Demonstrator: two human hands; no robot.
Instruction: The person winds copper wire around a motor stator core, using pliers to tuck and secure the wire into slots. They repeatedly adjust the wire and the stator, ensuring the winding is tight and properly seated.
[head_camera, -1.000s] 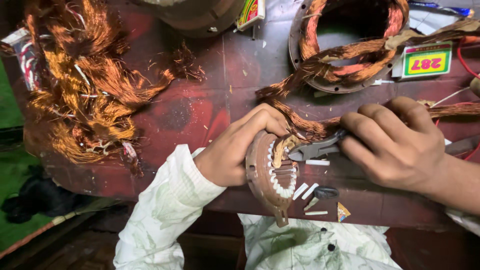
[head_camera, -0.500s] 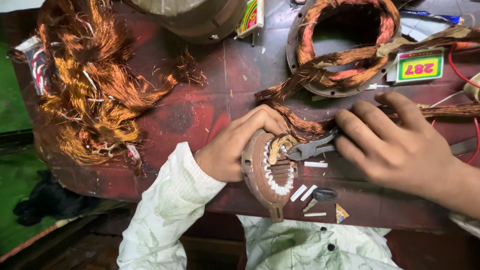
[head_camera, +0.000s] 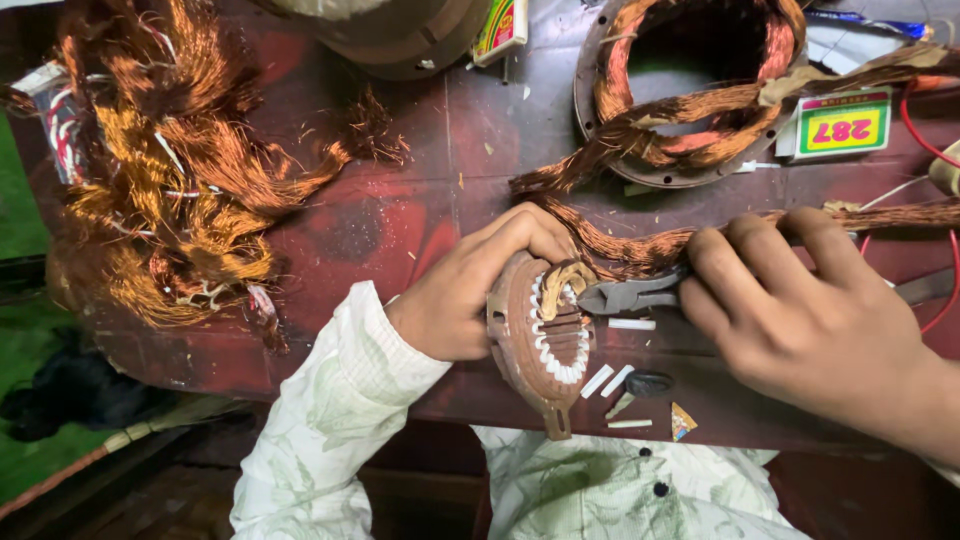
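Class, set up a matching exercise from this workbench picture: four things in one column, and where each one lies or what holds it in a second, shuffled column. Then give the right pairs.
Things:
1. small stator ring
2. pliers
3. loose copper wire tangle
4. large wound stator

Places:
A. far left of the table
B. gripped by the right hand
C. top right of the table
D. held upright on edge by the left hand

Pairs: 1-D, 2-B, 3-A, 4-C

The brown stator (head_camera: 540, 345) stands on edge at the table's front, white slot liners showing; grey pliers (head_camera: 630, 295) apparently bite its winding.
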